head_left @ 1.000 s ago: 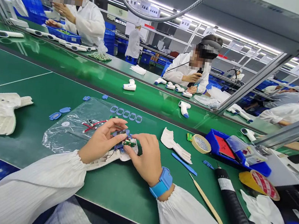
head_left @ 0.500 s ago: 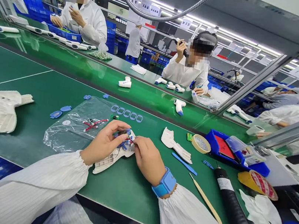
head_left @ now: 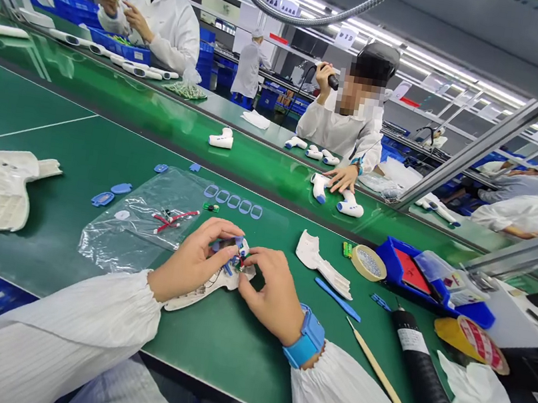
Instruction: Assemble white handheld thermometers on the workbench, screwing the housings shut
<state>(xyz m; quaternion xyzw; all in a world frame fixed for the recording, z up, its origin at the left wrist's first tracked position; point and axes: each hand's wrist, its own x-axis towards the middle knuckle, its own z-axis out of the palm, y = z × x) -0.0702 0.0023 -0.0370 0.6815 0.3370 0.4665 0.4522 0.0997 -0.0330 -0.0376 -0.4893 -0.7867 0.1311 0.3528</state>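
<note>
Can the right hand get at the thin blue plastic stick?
Probably yes: the thin blue plastic stick lies uncovered close beside the right hand, though it pinches small wired parts.

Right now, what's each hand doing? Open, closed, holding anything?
Left hand: closed, fingers pinching the wired part on the white shell.
Right hand: closed, fingertips pinching the same wired part.

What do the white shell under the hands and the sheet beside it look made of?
White shell: likely moulded plastic, matte, with ribbed inner walls. Sheet: thin clear plastic film, probably a bag; glossy, wrinkled, green mat shows through.
</note>
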